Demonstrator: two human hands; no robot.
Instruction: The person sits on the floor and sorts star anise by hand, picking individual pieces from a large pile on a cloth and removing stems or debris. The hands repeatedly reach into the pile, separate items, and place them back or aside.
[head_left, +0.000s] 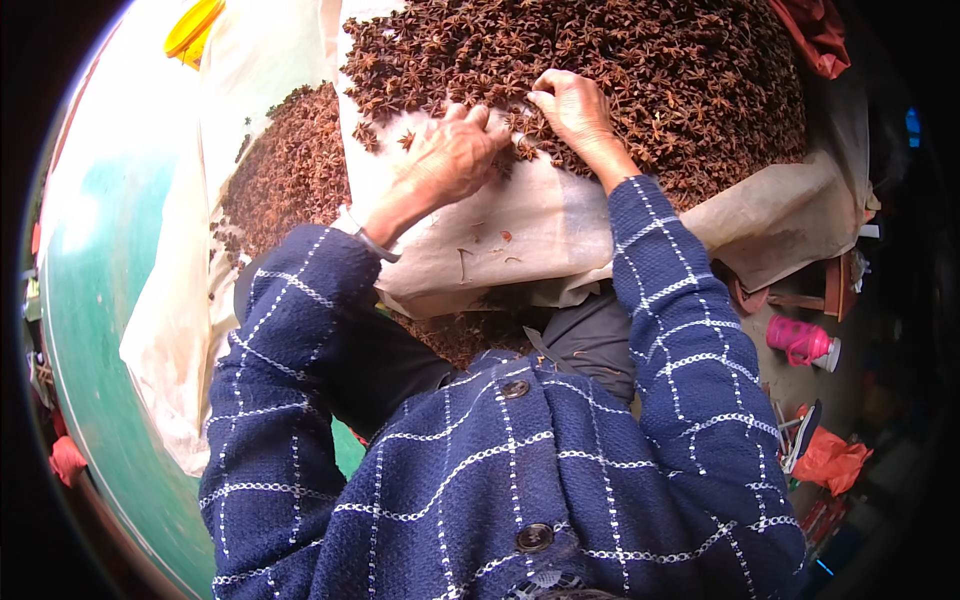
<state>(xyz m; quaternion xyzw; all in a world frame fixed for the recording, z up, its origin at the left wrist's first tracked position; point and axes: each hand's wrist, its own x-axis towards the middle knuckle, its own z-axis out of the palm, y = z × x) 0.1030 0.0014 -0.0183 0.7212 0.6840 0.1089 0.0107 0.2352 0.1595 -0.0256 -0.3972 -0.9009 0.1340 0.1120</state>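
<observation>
A large heap of dried star anise (675, 82) covers a pale cloth sheet (525, 217) in front of me. My left hand (454, 154) is palm down at the heap's near edge, fingers apart, its fingertips against the pods. A few loose star anise pods (406, 140) lie on the bare cloth beside it. Just to the right, my right hand (576, 112) is over the heap's edge with thumb and index finger drawn together. Whether a pod is between those fingertips cannot be made out. Several pods lie between the two hands.
A second, finer reddish-brown heap (292, 165) lies lower at the left, on pale sheeting over a green floor (112, 300). A yellow container (193, 30) stands at the far left. Right of me are a pink flask (799, 340), a wooden stool (832, 289) and a red plastic bag (832, 457).
</observation>
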